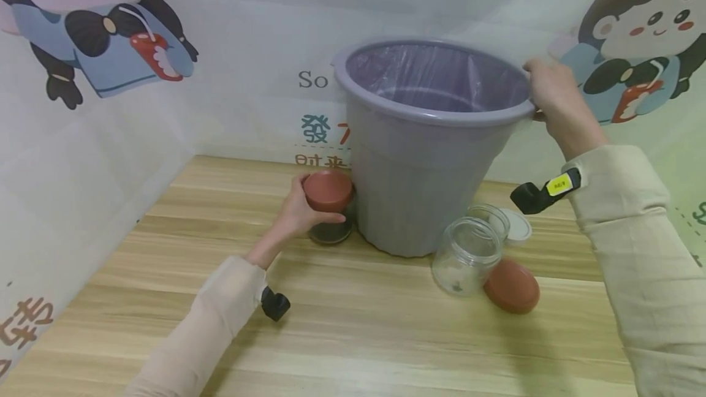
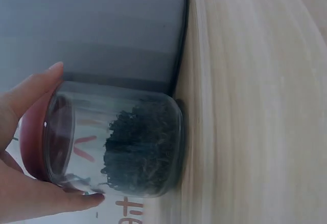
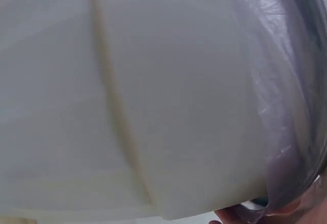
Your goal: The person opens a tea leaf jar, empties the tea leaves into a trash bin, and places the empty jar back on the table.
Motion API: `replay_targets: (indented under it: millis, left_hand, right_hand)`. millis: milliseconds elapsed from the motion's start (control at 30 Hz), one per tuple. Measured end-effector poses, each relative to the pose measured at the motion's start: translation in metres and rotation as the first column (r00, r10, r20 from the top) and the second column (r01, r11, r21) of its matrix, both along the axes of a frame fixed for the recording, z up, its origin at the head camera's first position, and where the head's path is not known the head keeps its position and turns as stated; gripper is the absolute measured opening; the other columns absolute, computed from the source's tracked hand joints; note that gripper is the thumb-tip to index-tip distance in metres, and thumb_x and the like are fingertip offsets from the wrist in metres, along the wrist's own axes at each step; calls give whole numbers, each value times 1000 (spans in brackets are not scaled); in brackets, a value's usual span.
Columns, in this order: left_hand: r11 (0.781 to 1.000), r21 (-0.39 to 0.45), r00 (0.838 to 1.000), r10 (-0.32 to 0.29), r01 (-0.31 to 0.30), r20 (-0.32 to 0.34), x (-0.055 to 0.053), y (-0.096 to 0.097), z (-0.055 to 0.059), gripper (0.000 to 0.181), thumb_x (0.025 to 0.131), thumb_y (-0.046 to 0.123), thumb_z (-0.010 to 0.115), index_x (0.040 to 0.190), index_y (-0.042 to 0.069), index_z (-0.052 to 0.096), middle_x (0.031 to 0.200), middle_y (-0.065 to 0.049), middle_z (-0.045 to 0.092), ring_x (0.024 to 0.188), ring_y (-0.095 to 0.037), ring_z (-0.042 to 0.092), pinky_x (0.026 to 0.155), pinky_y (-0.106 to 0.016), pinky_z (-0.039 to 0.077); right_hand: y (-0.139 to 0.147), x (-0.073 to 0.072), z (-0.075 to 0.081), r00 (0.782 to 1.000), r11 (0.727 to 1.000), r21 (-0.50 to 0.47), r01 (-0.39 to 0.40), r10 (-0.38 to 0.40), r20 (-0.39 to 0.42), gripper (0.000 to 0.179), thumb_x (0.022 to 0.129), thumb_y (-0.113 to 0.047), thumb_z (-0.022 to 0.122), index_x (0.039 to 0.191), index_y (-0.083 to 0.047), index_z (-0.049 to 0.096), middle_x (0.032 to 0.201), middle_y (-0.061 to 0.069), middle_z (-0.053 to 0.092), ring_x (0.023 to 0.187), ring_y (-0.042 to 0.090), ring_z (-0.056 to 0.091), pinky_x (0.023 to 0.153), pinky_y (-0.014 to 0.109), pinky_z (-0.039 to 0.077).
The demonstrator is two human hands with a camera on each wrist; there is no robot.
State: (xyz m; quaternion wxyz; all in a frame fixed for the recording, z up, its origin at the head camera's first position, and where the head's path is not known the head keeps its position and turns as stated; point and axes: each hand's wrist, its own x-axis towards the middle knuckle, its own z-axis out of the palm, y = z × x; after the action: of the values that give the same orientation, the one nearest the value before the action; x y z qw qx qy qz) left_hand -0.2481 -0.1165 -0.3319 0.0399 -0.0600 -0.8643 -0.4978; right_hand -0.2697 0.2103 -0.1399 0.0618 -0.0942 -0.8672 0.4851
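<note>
My left hand (image 1: 300,212) grips a glass jar (image 2: 140,150) near its top, fingers and thumb around the reddish-brown lid (image 1: 328,190) and upper glass. Dark, dried, leaf-like bits fill the jar's lower part, and it stands upright on the wooden table right beside a bin. That bin (image 1: 413,182) is large, grey-purple and lined with a clear plastic bag (image 3: 273,81). On the bin's right side, my right hand (image 1: 557,94) holds the rim, with some of its fingers hidden behind the edge.
To the right of the bin stands an open glass jar (image 1: 460,262), overlapping a second clear jar (image 1: 491,216). A reddish-brown lid (image 1: 513,287) and a white lid (image 1: 517,225) lie close by. A printed wall covering (image 1: 265,48) rises behind the wooden table (image 1: 353,336).
</note>
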Motion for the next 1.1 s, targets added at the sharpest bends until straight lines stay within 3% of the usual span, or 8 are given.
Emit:
replay_targets:
  millis: [67, 300, 533, 633, 733, 867, 967, 1100]
  left_hand:
    - [1000, 1, 1000, -2, 2, -3, -1, -1, -2, 95, 61, 12, 80, 132, -5, 18, 129, -25, 36, 117, -36, 39, 97, -45, 34]
    - [999, -34, 1000, 5, -4, 10, -3, -5, -9, 91, 61, 10, 81, 129, -7, 23, 129, -26, 37, 118, -37, 38, 99, -45, 32]
    - [998, -63, 1000, -9, 8, -12, -3, -8, -13, 87, 61, 11, 81, 126, -8, 26, 127, -26, 39, 117, -37, 39, 99, -46, 32]
    - [998, -53, 999, -27, 25, -30, -1, -9, -14, 86, 61, 10, 81, 125, -8, 27, 126, -26, 40, 116, -37, 40, 99, -46, 32]
    - [998, -33, 998, -58, 57, -35, 2, -10, -15, 85, 61, 9, 81, 125, -8, 27, 126, -26, 40, 116, -36, 40, 99, -44, 32]
    - [994, -22, 994, -108, 107, -35, 7, -11, -18, 86, 61, 9, 81, 126, -7, 28, 127, -25, 40, 117, -35, 40, 99, -44, 32]
    - [988, -23, 988, -150, 149, -41, 13, -11, -20, 87, 61, 10, 81, 127, -6, 28, 126, -24, 41, 116, -35, 40, 98, -45, 33]
    - [975, 2, 974, -223, 224, -45, 20, -12, -21, 86, 61, 10, 81, 127, -4, 29, 126, -22, 43, 117, -33, 41, 98, -45, 33]
  right_hand:
    - [2, 3, -2, 999, 996, -89, -30, 31, 9, 56, 93, -46, 20, 139, -14, 22, 101, -6, 34, 85, 6, 39, 99, 36, 34]
    - [12, 27, -37, 986, 930, -339, -146, 108, -130, 48, 93, -51, 22, 108, -13, 47, 85, -8, 54, 77, 5, 55, 93, 35, 40]
    - [18, 48, -90, 973, 896, -383, -226, 184, -142, 60, 95, -43, 24, 133, 4, 30, 109, 8, 47, 94, 10, 54, 80, 20, 47]
    - [29, 41, -128, 939, 822, -462, -333, 244, -243, 47, 96, -35, 33, 119, 5, 44, 103, 9, 54, 93, 16, 58, 79, 26, 49]
    - [38, 31, -171, 877, 754, -470, -460, 302, -373, 35, 95, -27, 40, 109, 4, 51, 102, 15, 58, 93, 23, 60, 77, 30, 51]
    - [19, 52, -189, 821, 792, -322, -519, 357, -446, 37, 96, -24, 40, 112, 8, 48, 103, 18, 57, 91, 22, 61, 76, 27, 51]
    - [-10, 86, -175, 809, 840, -198, -506, 382, -447, 39, 97, -23, 36, 109, 12, 46, 100, 14, 58, 89, 15, 61, 76, 23, 50]
    - [-35, 112, -170, 800, 860, -94, -501, 419, -430, 34, 97, -15, 33, 110, 13, 47, 103, 19, 57, 90, 8, 60, 78, 22, 49]
